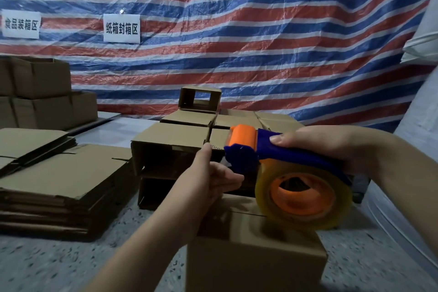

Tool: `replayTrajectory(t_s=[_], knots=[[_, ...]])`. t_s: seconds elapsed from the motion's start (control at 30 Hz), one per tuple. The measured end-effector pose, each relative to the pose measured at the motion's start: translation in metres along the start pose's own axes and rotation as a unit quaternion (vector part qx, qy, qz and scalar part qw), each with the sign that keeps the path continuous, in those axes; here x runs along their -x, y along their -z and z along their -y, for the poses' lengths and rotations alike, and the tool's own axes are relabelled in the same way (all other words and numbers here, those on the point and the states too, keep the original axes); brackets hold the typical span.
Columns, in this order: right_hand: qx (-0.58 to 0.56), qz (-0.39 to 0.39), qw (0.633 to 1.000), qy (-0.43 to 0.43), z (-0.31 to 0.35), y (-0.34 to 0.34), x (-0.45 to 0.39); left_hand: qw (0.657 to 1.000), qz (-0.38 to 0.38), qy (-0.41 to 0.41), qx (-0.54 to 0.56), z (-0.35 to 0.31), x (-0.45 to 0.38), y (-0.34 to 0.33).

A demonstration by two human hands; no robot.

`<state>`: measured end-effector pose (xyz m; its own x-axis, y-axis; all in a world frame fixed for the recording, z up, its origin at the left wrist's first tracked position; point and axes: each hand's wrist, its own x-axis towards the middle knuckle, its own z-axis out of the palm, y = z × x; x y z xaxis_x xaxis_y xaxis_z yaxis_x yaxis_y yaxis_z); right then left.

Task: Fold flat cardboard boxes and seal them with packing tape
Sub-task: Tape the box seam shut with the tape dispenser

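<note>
Right hand gripping tape dispenser above folded box under both hands — left hand pinching at the tape end, apparently. Pull free end taut, centre on seam, press down before rolling.

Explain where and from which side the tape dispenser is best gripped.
Grip the tape dispenser by its blue handle, coming from the right and above, as the right hand does. The roll hangs below and the orange roller points left, leaving the handle's right end free.
</note>
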<state>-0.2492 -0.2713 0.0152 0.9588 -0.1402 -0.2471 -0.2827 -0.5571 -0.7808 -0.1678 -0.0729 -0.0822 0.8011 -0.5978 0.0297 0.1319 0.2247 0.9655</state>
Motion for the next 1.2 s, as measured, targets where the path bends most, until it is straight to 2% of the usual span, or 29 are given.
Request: replayTrajectory(t_s=[0.27,0.37,0.6,0.83,1.07,1.13,1.2], knots=[[0.019,0.013,1.0,-0.011,0.001,0.0,-0.004,0.999,-0.004,-0.008,-0.045,0.004,0.0,0.007],[0.032,0.025,0.999,-0.014,0.005,0.0,-0.007,0.999,-0.014,-0.019,-0.025,0.006,0.002,0.007],[0.113,0.05,0.99,-0.073,0.019,0.006,-0.016,0.994,-0.093,-0.052,-0.03,0.011,0.0,0.001],[0.122,0.045,0.981,-0.144,0.012,0.022,-0.01,0.99,-0.128,-0.048,0.034,0.012,-0.003,0.007],[0.15,0.06,0.976,-0.145,0.018,0.015,-0.008,0.979,-0.177,-0.062,0.082,0.014,-0.001,0.006],[0.17,0.058,0.973,-0.144,0.022,0.011,-0.008,0.981,-0.165,-0.077,0.061,0.013,0.003,0.012],[0.184,0.058,0.971,-0.144,0.025,0.009,-0.007,0.98,-0.161,-0.111,-0.043,0.013,0.007,0.024]])
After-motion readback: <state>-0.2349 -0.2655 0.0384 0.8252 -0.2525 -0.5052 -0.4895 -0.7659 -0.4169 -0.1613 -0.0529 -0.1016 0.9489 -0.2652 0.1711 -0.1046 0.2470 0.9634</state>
